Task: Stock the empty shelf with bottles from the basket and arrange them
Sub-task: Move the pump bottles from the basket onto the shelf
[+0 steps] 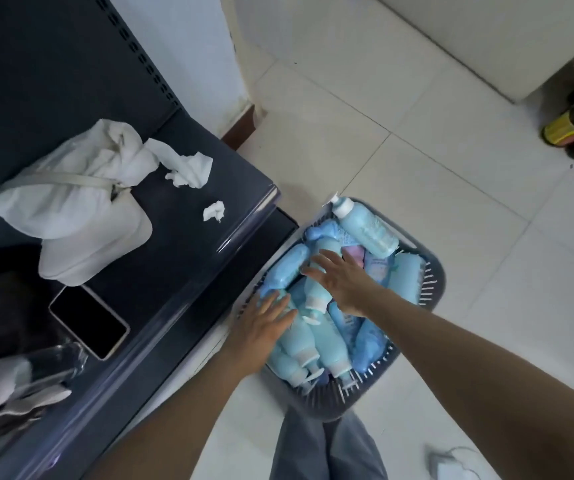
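This looks like a small shop: a dark metal display shelf (pixel 174 244) with a slotted upright (pixel 140 58) and clear front rail (pixel 244 233), and beside it on the tiled floor (pixel 382 133) a basket (pixel 432 271) of blue bottles (pixel 365 230).

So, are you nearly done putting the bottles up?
No, barely started. Done: nothing; the shelf shows no bottles, just a white bag, a phone and tissues. In hand: the left hand and right hand lie open on the blue bottles in the basket, gripping none. Left: the whole pile has to go up and get lined up.
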`<action>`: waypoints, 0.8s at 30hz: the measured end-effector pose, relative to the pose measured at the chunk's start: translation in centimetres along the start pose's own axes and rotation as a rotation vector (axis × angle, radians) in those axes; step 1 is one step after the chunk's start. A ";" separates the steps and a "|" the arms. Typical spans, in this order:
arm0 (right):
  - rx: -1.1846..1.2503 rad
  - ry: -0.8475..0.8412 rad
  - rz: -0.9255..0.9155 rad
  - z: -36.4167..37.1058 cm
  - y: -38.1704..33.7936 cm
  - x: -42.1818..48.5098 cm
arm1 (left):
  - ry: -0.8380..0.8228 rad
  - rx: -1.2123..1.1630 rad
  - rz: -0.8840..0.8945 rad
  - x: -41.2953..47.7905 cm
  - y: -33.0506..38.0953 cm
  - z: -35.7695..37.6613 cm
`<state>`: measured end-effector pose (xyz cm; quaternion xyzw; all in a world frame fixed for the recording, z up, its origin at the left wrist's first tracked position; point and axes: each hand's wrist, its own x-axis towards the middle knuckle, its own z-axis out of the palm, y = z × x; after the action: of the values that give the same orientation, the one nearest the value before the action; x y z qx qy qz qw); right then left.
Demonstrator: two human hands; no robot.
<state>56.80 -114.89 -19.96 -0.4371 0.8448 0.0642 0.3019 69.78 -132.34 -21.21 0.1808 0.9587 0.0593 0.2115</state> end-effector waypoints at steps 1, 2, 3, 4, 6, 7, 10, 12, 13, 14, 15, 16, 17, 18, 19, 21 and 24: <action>0.003 0.001 -0.025 0.1 -0.1 0.5 | -0.006 0.027 0.035 0.2 0.0 0.2; 0.003 0.005 -0.052 0.3 -0.1 1.0 | 0.001 0.053 0.068 0.4 0.0 0.3; -0.003 0.009 -0.074 0.5 0.0 1.5 | 0.011 0.058 0.093 0.7 -0.1 0.4; -0.010 0.013 -0.094 0.9 0.1 2.0 | 0.025 0.052 0.121 1.1 -0.2 0.5; -0.046 0.003 -0.121 1.7 0.4 2.8 | 0.010 0.050 0.163 2.0 -0.4 1.0; -0.079 -0.006 -0.130 1.9 0.6 3.1 | -0.008 0.059 0.172 2.4 -0.4 1.2; -0.098 0.027 -0.159 2.5 1.2 3.7 | -0.049 0.078 0.193 3.4 -0.4 1.5; -0.096 0.132 -0.227 3.0 1.3 3.7 | -0.039 0.069 0.200 3.8 -0.5 1.6; -0.110 0.165 -0.245 3.2 1.5 3.7 | -0.033 0.060 0.195 4.0 -0.6 1.5; -0.141 0.198 -0.255 3.4 1.6 3.7 | -0.043 0.044 0.189 4.3 -0.5 1.4; -0.141 0.229 -0.249 3.6 1.8 3.7 | -0.068 0.023 0.197 4.5 -0.4 1.2; -0.117 0.252 -0.242 3.6 1.9 3.6 | -0.108 0.019 0.191 4.7 -0.3 1.1; -0.088 0.256 -0.239 3.4 2.0 3.5 | -0.170 0.025 0.168 4.8 -0.2 0.9; -0.042 0.242 -0.232 3.2 2.1 3.4 | -0.229 0.034 0.141 4.8 0.0 0.5; 0.012 0.221 -0.209 3.0 2.1 3.2 | -0.244 0.034 0.135 4.8 0.1 0.3; 0.067 0.136 -0.141 3.0 2.4 2.5 | -0.241 0.007 0.133 4.3 0.3 -0.3; 0.141 0.088 -0.055 2.3 2.6 1.2 | -0.159 -0.166 0.076 2.7 -0.2 -0.6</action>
<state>55.29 -113.35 -22.90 -0.4404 0.8472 -0.0230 0.2962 67.14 -131.50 -21.71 0.2029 0.9232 0.1319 0.2987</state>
